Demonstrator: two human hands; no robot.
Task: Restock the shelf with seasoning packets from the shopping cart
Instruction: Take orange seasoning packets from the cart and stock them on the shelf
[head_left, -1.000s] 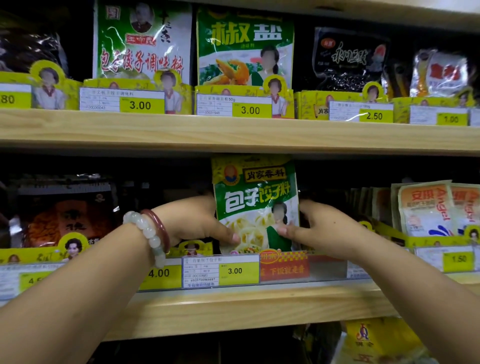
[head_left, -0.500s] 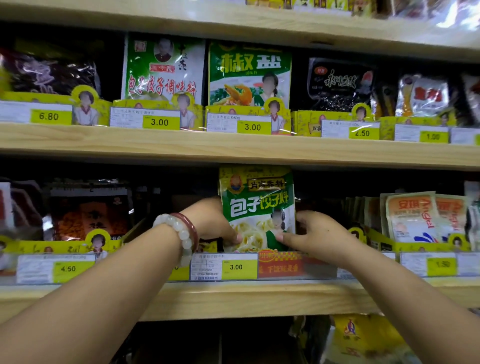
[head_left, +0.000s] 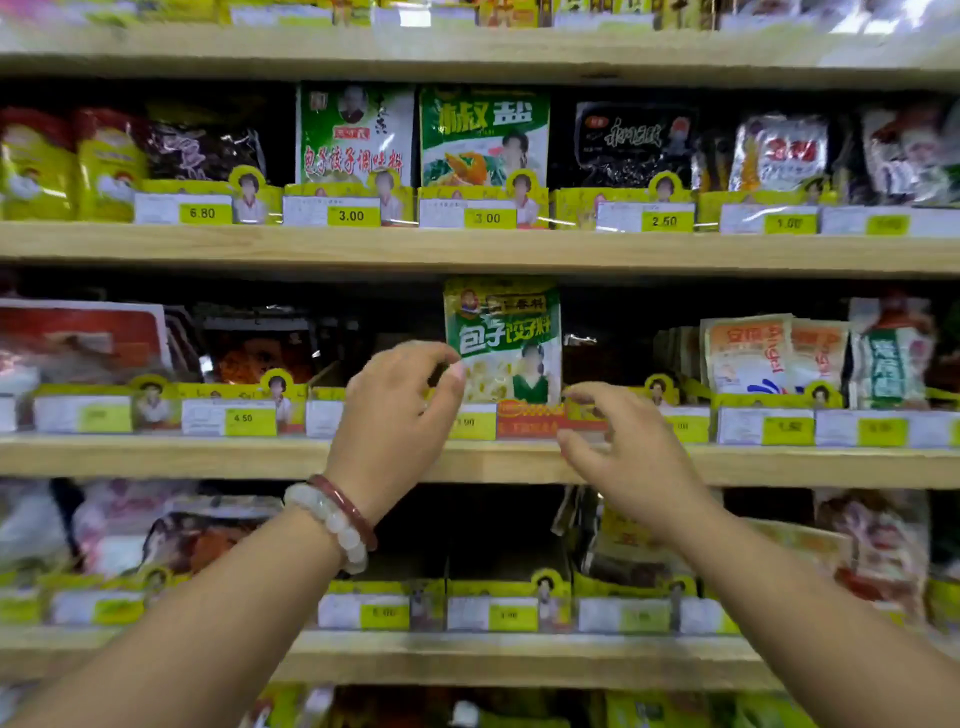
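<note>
Both my hands are off the seasoning packet (head_left: 503, 340) now — a moment ago they pinched it by its lower corners, and now it stands upright on its own in its slot on the middle shelf (head_left: 208, 457), behind the yellow price strip. My left hand (head_left: 400, 410) hangs just in front of the packet's left edge, fingers loosely curled, holding nothing; whether a fingertip brushes the packet I cannot tell. My right hand (head_left: 623, 447) sits lower and to the right, fingers spread and relaxed, empty too.

So this packet looks placed, I'd say, and the next one has to come from the shopping cart, which is out of view here.

Around it: an orange-and-white pack (head_left: 748, 353) to the right, dark red bags (head_left: 260, 353) to the left, and a green-and-white pack (head_left: 483, 137) on the shelf above. The slot is tall and dark behind, and the packet stands alone, so it may tip. Nothing blocks my hands drawing back.
</note>
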